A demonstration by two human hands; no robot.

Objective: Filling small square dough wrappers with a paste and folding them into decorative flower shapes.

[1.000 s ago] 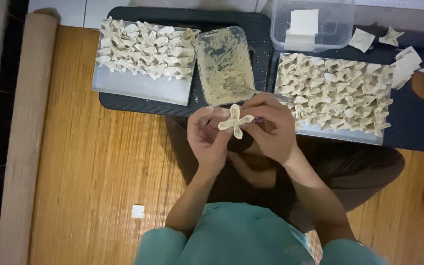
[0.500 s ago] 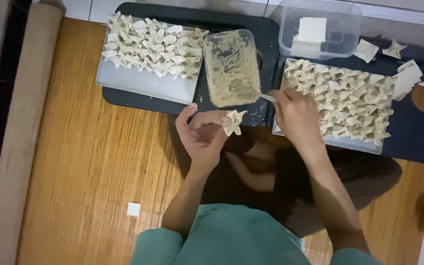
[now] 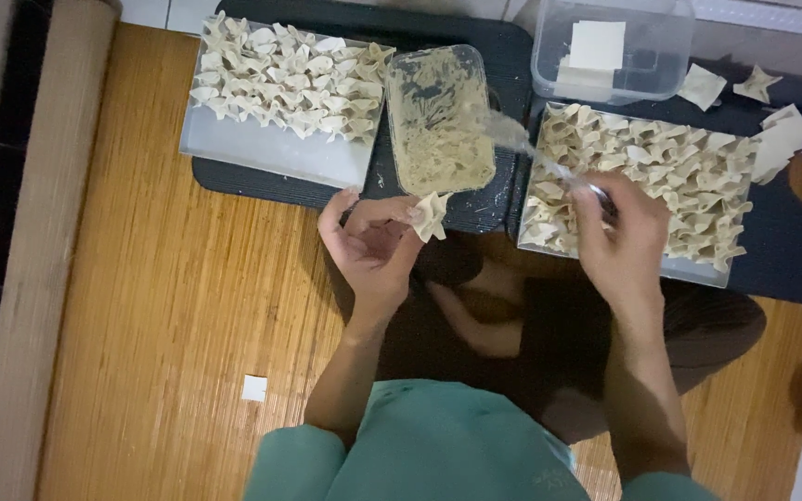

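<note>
Two hands work: the left hand (image 3: 373, 243) pinches a folded dumpling (image 3: 433, 215), the right hand (image 3: 619, 243) grips a spoon (image 3: 549, 160).

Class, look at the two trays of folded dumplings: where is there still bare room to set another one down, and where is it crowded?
The left tray has a bare strip along its near edge, below its dumpling rows. The bamboo mat left of the left hand is open, apart from a small white square. The right tray is packed nearly edge to edge, with the right hand over it.
</note>
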